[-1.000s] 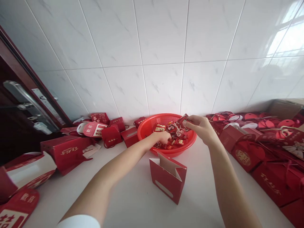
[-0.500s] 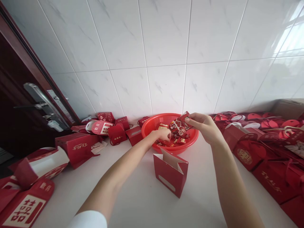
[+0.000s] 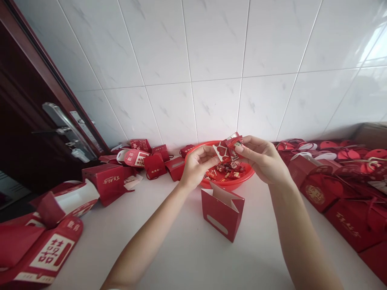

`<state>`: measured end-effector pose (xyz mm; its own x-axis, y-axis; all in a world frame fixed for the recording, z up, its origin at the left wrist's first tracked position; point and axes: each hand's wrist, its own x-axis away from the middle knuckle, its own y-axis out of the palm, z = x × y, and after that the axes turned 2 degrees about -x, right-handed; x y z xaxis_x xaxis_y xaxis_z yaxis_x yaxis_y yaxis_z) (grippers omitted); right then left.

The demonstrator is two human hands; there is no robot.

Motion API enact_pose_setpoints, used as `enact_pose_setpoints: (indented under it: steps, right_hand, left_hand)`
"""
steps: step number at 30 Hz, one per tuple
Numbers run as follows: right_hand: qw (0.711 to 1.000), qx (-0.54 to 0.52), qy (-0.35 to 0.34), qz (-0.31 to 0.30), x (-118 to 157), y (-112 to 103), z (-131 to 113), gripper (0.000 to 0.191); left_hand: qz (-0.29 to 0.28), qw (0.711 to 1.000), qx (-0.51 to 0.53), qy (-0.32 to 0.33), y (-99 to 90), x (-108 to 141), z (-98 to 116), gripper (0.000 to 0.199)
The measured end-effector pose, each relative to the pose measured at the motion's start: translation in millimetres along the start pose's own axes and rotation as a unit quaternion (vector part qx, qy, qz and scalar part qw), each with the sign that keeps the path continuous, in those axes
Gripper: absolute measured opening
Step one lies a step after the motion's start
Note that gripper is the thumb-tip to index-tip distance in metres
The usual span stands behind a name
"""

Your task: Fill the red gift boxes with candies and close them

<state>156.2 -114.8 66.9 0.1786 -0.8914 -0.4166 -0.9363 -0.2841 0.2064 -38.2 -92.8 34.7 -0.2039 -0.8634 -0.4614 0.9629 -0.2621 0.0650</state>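
In the head view, I am pinching a small red-and-white heart-printed packet in my left hand and a glossy red wrapped packet in my right hand, seemingly gathering them over the round red plastic basket. The next move is probably calling for a light, steady pinch and care around the open-topped red cardboard box, which is standing upright nearer me on the white table. Both packets are looking shiny and crinkled, overlapping in sight.
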Motion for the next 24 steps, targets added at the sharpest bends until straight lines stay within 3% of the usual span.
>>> enact_pose_setpoints:
  steps: [6, 9, 11, 13, 15, 24]
  right_hand:
    - [0.998, 0.053, -0.019, -0.032, 7, 2, -2, 0.025]
    - [0.997, 0.062, -0.025, -0.044, 12, 1, -9, 0.022]
    - [0.996, 0.061, -0.028, -0.056, 16, -1, -15, 0.018]
    - [0.995, 0.066, -0.025, -0.069, 20, -3, -21, 0.016]
    - [0.993, 0.082, -0.014, -0.086, 23, -4, -25, 0.016]
    - [0.980, 0.139, 0.073, -0.123, 12, -2, -14, 0.025]
  left_hand:
    - [0.001, 1.000, -0.007, -0.027, -8.9, 20, 10, 0.021]
    - [-0.102, 0.993, -0.061, -0.003, -25.9, 29, 17, 0.013]
    - [-0.207, 0.972, -0.111, 0.001, -36.2, 33, 17, 0.009]
    - [-0.266, 0.950, -0.165, -0.016, -41.2, 36, 13, 0.010]
    - [-0.269, 0.940, -0.206, -0.032, -40.4, 37, 6, 0.016]
    - [-0.167, 0.955, -0.227, -0.093, -36.4, 33, -9, 0.039]
